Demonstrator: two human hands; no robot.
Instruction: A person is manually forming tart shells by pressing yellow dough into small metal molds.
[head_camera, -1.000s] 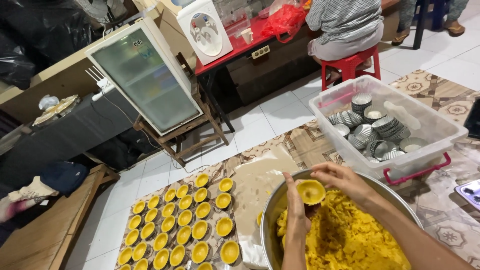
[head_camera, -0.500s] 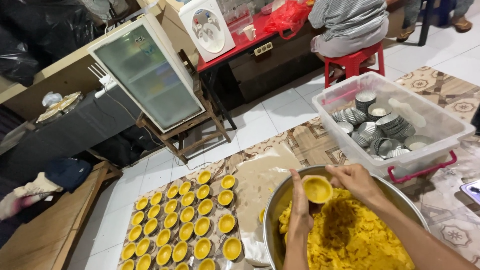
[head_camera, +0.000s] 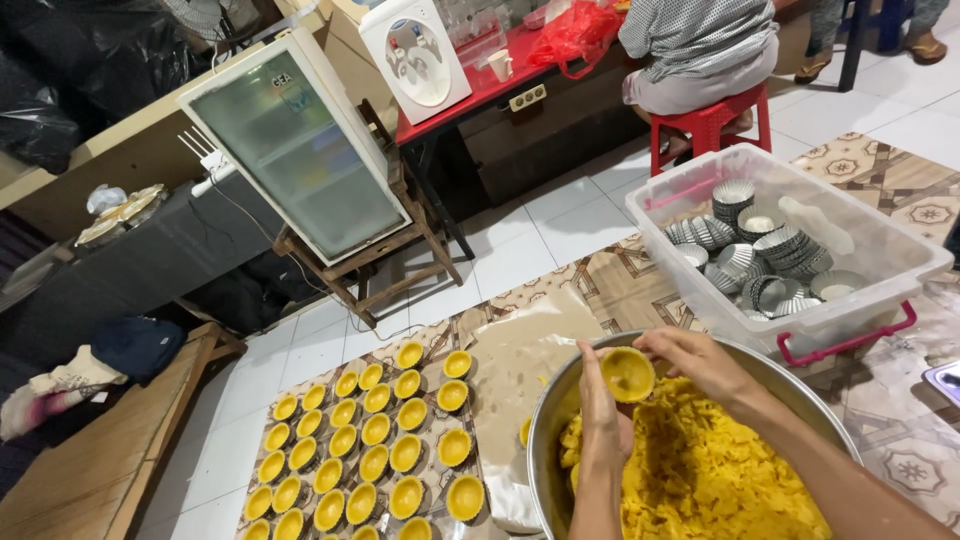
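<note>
Your left hand and right hand meet over the near rim of the large steel bowl, both grips closed around one small tart mould lined with yellow dough — left fingers cupping it from beneath, right fingertips pinching its far edge. The mould sits above the heap of crumbly yellow dough that fills the bowl. Compared with half a second ago, the mould is held at much the same spot over the rim, and your hands have barely shifted around it. To your left, rows of filled tart moulds lie on the patterned floor mat, beside a sheet of pale paper. Beyond the bowl stands a clear plastic bin holding stacked empty fluted tins — well apart from your hands. A person sits on a red stool farther back.
</note>
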